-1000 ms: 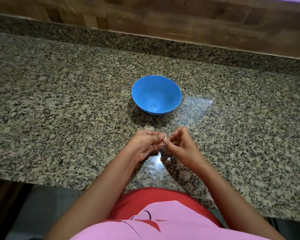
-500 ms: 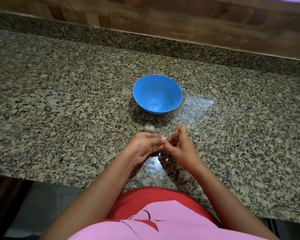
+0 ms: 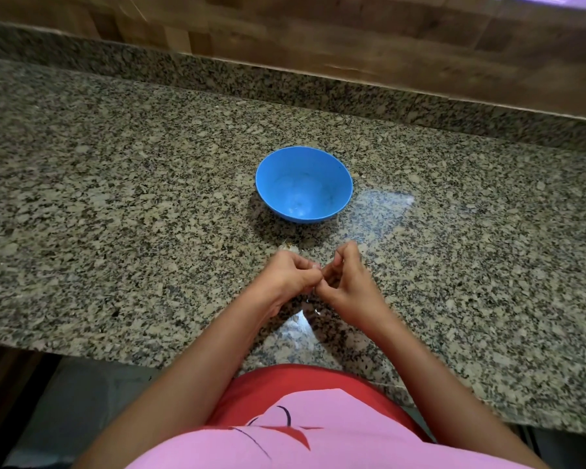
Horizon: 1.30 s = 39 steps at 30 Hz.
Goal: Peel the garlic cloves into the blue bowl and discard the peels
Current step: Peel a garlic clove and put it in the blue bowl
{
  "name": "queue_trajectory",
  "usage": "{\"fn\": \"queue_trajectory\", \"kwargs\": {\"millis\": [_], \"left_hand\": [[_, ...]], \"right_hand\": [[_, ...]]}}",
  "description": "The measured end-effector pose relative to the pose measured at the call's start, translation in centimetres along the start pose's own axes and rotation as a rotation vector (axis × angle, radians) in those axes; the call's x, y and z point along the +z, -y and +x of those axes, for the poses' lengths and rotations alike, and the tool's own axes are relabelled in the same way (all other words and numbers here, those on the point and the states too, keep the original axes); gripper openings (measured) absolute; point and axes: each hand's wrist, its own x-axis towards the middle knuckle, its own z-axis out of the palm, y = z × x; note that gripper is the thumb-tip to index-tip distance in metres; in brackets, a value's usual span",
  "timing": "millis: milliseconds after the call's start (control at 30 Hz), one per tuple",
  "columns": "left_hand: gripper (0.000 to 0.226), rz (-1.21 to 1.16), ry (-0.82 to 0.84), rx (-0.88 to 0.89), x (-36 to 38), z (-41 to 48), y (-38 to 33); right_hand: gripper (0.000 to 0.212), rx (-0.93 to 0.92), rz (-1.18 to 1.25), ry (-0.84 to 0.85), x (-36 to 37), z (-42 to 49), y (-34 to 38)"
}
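Observation:
A blue bowl (image 3: 303, 184) stands on the speckled granite counter (image 3: 115, 204), with nothing plain to see inside it. In front of the bowl, my left hand (image 3: 290, 277) and my right hand (image 3: 347, 282) meet fingertip to fingertip, both with curled fingers pinching a small garlic clove that is almost wholly hidden between them. A pale garlic piece (image 3: 289, 247) lies on the counter just beyond my left hand. Small white peel bits (image 3: 315, 311) lie on the counter under my wrists.
The counter's front edge runs just before my body. A granite upstand (image 3: 386, 96) and wooden wall close off the back. Bare counter stretches to the left and right of the bowl.
My hands stay together in front of the bowl, fingers working on the clove. The view has shifted slightly. The garlic piece beyond my left hand shows more than a second ago.

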Motion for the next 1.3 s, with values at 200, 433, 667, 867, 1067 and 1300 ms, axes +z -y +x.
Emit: {"fn": "queue_trajectory", "kwargs": {"millis": [200,433,667,867,1067,1300], "left_hand": [[0.007,0.021,-0.011,-0.064,0.0,0.2,1.0],[0.015,-0.157,-0.059,-0.070,-0.8,0.8,0.5],[0.013,-0.264,-0.058,-0.024,-1.7,0.4,1.3],[0.013,0.202,-0.321,0.149,-1.4,0.2,2.6],[0.027,0.391,-0.484,0.389,-0.4,-0.8,4.8],[0.029,0.811,-0.433,0.728,1.0,-2.2,7.5]], "right_hand": [[0.036,0.029,0.065,-0.051,-0.3,0.5,0.3],[0.023,0.279,0.329,0.057,0.0,1.4,-0.3],[0.012,0.331,0.533,0.078,-0.1,2.0,-0.4],[0.013,0.380,0.414,0.020,-0.5,2.2,-0.4],[0.009,0.244,-0.112,-0.013,-0.6,1.8,-0.9],[0.014,-0.028,-0.610,0.007,-0.6,1.6,-1.8]]}}
